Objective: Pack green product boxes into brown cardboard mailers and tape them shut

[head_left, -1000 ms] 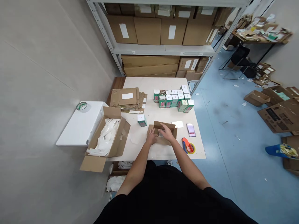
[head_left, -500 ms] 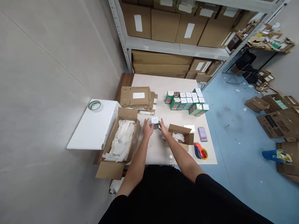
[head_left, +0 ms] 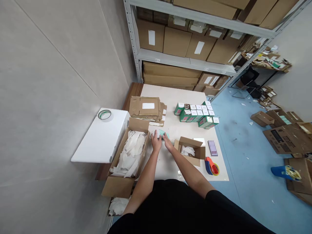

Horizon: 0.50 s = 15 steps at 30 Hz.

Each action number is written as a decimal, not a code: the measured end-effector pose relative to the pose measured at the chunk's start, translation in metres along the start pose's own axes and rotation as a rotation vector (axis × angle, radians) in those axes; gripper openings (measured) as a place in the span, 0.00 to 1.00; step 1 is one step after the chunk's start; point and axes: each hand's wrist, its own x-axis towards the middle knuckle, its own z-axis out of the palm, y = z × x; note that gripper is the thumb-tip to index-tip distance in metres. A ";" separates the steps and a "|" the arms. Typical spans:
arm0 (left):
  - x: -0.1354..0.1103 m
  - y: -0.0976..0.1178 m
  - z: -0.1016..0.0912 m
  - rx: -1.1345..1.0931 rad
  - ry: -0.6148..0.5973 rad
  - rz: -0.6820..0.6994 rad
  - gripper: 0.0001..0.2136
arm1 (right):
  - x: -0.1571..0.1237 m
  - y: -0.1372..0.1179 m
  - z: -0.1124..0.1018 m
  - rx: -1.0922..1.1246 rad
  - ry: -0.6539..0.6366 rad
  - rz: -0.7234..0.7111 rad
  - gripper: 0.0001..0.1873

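My left hand (head_left: 156, 142) grips the near left side of a small white and pale green box (head_left: 162, 132) over the table. My right hand (head_left: 168, 143) has its fingers against the right side of the same box, which lies tilted between the two hands. Part of the box is hidden by the fingers. To the right of my right hand stands an open carton (head_left: 192, 157) with white paper (head_left: 187, 150) inside. Left of my left hand is a longer open carton (head_left: 145, 155) full of crumpled white paper (head_left: 129, 152).
Flattened cardboard (head_left: 143, 112) lies stacked on the white table (head_left: 168, 169). Several green and white boxes (head_left: 192, 116) stand at the back right. A tape dispenser (head_left: 212, 166) sits near the right edge. A tape roll (head_left: 104, 114) rests on a white surface. Shelving (head_left: 170, 57) rises behind.
The small box has been turned from upright, white top showing, to tilted, with a pale green side showing. My hands have closed in around it. The camera view has shifted.
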 end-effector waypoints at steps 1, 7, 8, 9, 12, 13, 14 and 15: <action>-0.004 0.002 -0.003 -0.023 0.029 0.017 0.29 | 0.001 0.000 -0.004 -0.042 0.024 -0.019 0.44; -0.019 0.019 -0.024 -0.147 0.045 0.082 0.29 | -0.006 0.008 -0.059 -0.220 0.320 -0.113 0.48; -0.021 0.024 -0.024 -0.167 0.013 0.079 0.29 | -0.011 0.010 -0.072 -0.188 0.344 -0.120 0.49; -0.024 0.028 -0.022 -0.183 -0.027 0.082 0.29 | -0.018 0.013 -0.084 -0.158 0.346 -0.127 0.49; -0.036 0.043 -0.005 -0.186 -0.143 0.134 0.28 | -0.044 0.025 -0.118 -0.066 0.382 -0.141 0.47; -0.042 0.047 0.003 -0.171 -0.177 0.157 0.27 | -0.055 0.030 -0.128 -0.039 0.421 -0.134 0.46; -0.049 0.052 0.013 -0.158 -0.213 0.177 0.27 | -0.066 0.035 -0.138 -0.012 0.468 -0.121 0.45; -0.057 0.056 0.024 -0.153 -0.254 0.189 0.26 | -0.077 0.041 -0.147 0.011 0.514 -0.103 0.45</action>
